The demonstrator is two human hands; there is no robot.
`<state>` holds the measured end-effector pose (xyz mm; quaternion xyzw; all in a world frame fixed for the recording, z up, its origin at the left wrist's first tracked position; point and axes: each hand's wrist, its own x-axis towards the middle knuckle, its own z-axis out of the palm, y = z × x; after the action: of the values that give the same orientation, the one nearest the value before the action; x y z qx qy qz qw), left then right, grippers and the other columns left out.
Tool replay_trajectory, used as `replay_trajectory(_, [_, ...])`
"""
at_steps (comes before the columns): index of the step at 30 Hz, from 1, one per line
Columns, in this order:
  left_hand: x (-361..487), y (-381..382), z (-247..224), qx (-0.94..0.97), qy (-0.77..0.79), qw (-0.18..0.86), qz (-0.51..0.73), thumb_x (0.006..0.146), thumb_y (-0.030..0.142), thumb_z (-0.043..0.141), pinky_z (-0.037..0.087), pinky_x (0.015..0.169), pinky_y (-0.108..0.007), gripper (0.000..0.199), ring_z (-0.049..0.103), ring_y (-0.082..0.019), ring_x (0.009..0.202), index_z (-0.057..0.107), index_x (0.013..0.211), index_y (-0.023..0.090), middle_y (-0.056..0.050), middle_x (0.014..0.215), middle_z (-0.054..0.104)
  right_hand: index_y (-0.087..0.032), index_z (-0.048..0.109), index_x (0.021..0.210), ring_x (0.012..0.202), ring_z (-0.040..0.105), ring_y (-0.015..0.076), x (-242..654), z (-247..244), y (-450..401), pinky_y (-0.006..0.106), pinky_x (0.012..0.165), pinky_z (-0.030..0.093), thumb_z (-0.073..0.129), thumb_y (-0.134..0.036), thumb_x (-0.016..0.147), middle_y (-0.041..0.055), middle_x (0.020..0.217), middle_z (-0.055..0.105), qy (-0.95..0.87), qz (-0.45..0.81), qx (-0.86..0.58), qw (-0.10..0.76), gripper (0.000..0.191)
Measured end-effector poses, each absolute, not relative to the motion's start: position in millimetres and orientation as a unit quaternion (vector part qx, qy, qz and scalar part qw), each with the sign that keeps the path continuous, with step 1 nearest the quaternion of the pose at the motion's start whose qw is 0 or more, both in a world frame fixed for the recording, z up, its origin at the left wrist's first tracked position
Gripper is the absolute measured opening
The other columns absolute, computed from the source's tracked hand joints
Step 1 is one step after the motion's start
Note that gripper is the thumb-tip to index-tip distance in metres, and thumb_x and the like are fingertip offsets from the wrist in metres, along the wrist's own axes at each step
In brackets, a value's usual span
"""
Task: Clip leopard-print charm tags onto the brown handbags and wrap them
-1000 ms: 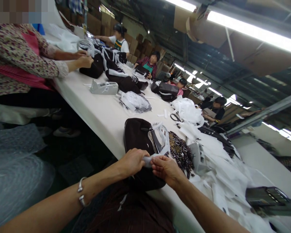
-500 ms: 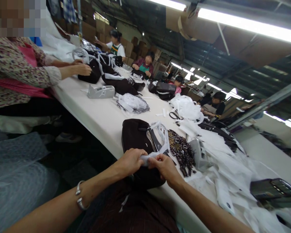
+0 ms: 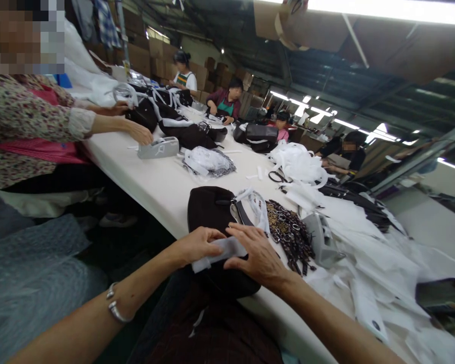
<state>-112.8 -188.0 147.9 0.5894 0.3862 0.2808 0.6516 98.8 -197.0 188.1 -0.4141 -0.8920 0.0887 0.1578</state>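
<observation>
A dark brown bag [image 3: 208,210] lies at the table's near edge, right under my hands. Across it runs a strip of white wrapping [image 3: 231,247], its folded end sticking out at the lower left. My left hand [image 3: 200,246] pinches this wrapping between thumb and fingers. Over its right end, my right hand [image 3: 256,255] is spread, fingers stretched and thumb apart; whether the palm touches the wrapping is hidden. Beyond my right hand, a wrapped strap [image 3: 261,207] loops up from a metal ring on the bag.
Right of the bag are a pile of dark straps with metal rings [image 3: 290,230], a grey tape dispenser [image 3: 320,240] and white sheets [image 3: 367,242]. Farther off lie scissors [image 3: 278,176], a plastic-wrapped bundle [image 3: 208,161] and another dispenser [image 3: 159,148]. A co-worker's hand [image 3: 140,132] reaches there.
My right hand has opened from its pinch and spread out over the wrapping. The wrapping's left end now shows below my left hand. The co-worker's hand has moved to the far dispenser.
</observation>
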Motion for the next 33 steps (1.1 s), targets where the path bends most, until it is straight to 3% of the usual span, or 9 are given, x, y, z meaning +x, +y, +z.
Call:
replay_trajectory(3, [-117, -188, 156, 0.644, 0.371, 0.620, 0.252, 0.069, 0.022, 0.060, 0.043, 0.066, -0.022, 0.049, 0.061, -0.016, 0.080, 0.062, 0.117, 0.013, -0.004, 0.101, 0.070, -0.022, 0.060, 0.121, 0.111, 0.058, 0.0207, 83, 179, -187, 0.036, 0.100, 0.034, 0.044, -0.051, 0.096, 0.0066, 0.118, 0.066, -0.891, 0.152, -0.400, 0.150, 0.042])
replay_trajectory(5, [-122, -188, 165, 0.681, 0.392, 0.577, 0.222, 0.067, 0.022, 0.062, 0.044, 0.067, -0.022, 0.050, 0.061, -0.017, 0.082, 0.061, 0.117, 0.014, -0.003, 0.096, 0.069, -0.023, 0.065, 0.110, 0.098, 0.062, 0.0182, 74, 172, -180, 0.031, 0.090, 0.038, 0.032, -0.049, 0.100, 0.0039, 0.104, 0.071, -0.876, 0.166, -0.429, 0.145, 0.043])
replay_trajectory(11, [-148, -196, 177, 0.667, 0.455, 0.564, 0.171, 0.068, 0.021, 0.059, 0.047, 0.066, -0.023, 0.045, 0.062, -0.018, 0.080, 0.058, 0.113, 0.016, -0.001, 0.086, 0.066, -0.024, 0.071, 0.085, 0.073, 0.067, 0.0176, 56, 146, -164, 0.025, 0.063, 0.037, 0.030, -0.055, 0.098, 0.0045, 0.079, 0.074, -0.858, 0.096, -0.499, 0.076, 0.053])
replay_trajectory(18, [-156, -207, 132, 0.600, 0.499, 0.577, 0.241, 0.075, 0.032, 0.059, 0.048, 0.063, -0.025, 0.043, 0.061, -0.017, 0.074, 0.052, 0.115, 0.019, -0.002, 0.087, 0.065, -0.023, 0.075, 0.085, 0.073, 0.071, 0.0254, 51, 115, -155, 0.030, 0.064, 0.044, 0.027, -0.064, 0.095, 0.0095, 0.080, 0.075, -0.866, 0.095, -0.487, 0.069, 0.064])
replay_trajectory(21, [-150, -215, 122, 0.587, 0.566, 0.510, 0.273, 0.077, 0.037, 0.060, 0.050, 0.067, -0.029, 0.046, 0.063, -0.019, 0.077, 0.048, 0.119, 0.021, -0.004, 0.096, 0.066, -0.021, 0.075, 0.083, 0.072, 0.070, 0.0262, 51, 111, -153, 0.032, 0.064, 0.045, 0.028, -0.063, 0.095, 0.0100, 0.078, 0.075, -0.857, 0.119, -0.496, 0.072, 0.064])
replay_trajectory(23, [-149, -217, 119, 0.578, 0.628, 0.417, 0.311, 0.074, 0.041, 0.064, 0.052, 0.070, -0.032, 0.055, 0.063, -0.021, 0.081, 0.046, 0.122, 0.022, -0.007, 0.108, 0.063, -0.021, 0.072, 0.080, 0.073, 0.069, 0.0239, 57, 120, -151, 0.031, 0.066, 0.045, 0.031, -0.059, 0.096, 0.0081, 0.077, 0.074, -0.852, 0.148, -0.489, 0.113, 0.059])
replay_trajectory(26, [-155, -212, 113, 0.530, 0.681, 0.330, 0.381, 0.066, 0.051, 0.071, 0.054, 0.077, -0.037, 0.079, 0.061, -0.029, 0.103, 0.039, 0.132, 0.023, -0.013, 0.129, 0.052, -0.022, 0.066, 0.083, 0.082, 0.066, 0.0188, 87, 144, -146, 0.029, 0.078, 0.043, 0.035, -0.049, 0.098, 0.0041, 0.084, 0.072, -0.829, 0.175, -0.470, 0.247, 0.044])
replay_trajectory(29, [-160, -202, 102, 0.455, 0.655, 0.443, 0.409, 0.057, 0.062, 0.075, 0.055, 0.082, -0.039, 0.089, 0.058, -0.033, 0.113, 0.040, 0.129, 0.023, -0.015, 0.131, 0.053, -0.022, 0.060, 0.080, 0.079, 0.062, 0.0184, 147, 161, -143, 0.029, 0.075, 0.042, 0.037, -0.048, 0.097, 0.0049, 0.082, 0.068, -0.755, 0.154, -0.546, 0.329, 0.039])
replay_trajectory(33, [-148, -194, 93, 0.318, 0.620, 0.614, 0.373, 0.052, 0.070, 0.073, 0.054, 0.064, -0.036, 0.074, 0.064, -0.032, 0.099, 0.054, 0.109, 0.028, -0.008, 0.106, 0.067, -0.022, 0.053, 0.065, 0.057, 0.058, 0.0166, 230, 145, -146, 0.026, 0.058, 0.041, 0.041, -0.053, 0.091, 0.0021, 0.063, 0.062, -0.668, 0.200, -0.671, 0.252, 0.042])
